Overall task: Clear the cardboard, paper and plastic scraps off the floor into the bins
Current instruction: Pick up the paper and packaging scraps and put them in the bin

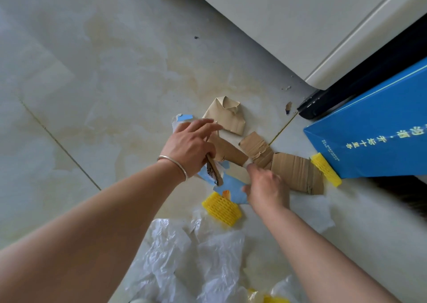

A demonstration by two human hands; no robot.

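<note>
1. Starting nearest you, the crumpled clear plastic film (184, 263) lies untouched on the pale glossy tile floor (92, 71), thin and wrinkled, with a ribbed yellow foam net sleeve (221, 206) at its far edge; by my reading, most of the clearing is still ahead of you, and no bin shows.
2. Just beyond that sleeve, your right hand (265, 187) reaches down with fingers curled onto torn blue-faced paper (231, 187); whether it has closed on anything, I cannot tell.
3. Left of the paper, your left hand (189, 145), a silver bangle (175, 166) on the wrist, is clenched on a narrow brown cardboard strip (213, 169), index finger extended.
4. Beyond the paper, flat corrugated cardboard pieces (298, 173) with ragged edges lie on the tiles, and a folded tan cardboard scrap (225, 115) sits past them.
5. Right of the paper, a second yellow foam sleeve (325, 169) touches a glossy blue printed box (369, 129).
6. Farthest, a cream cabinet (300, 25) stands.
</note>
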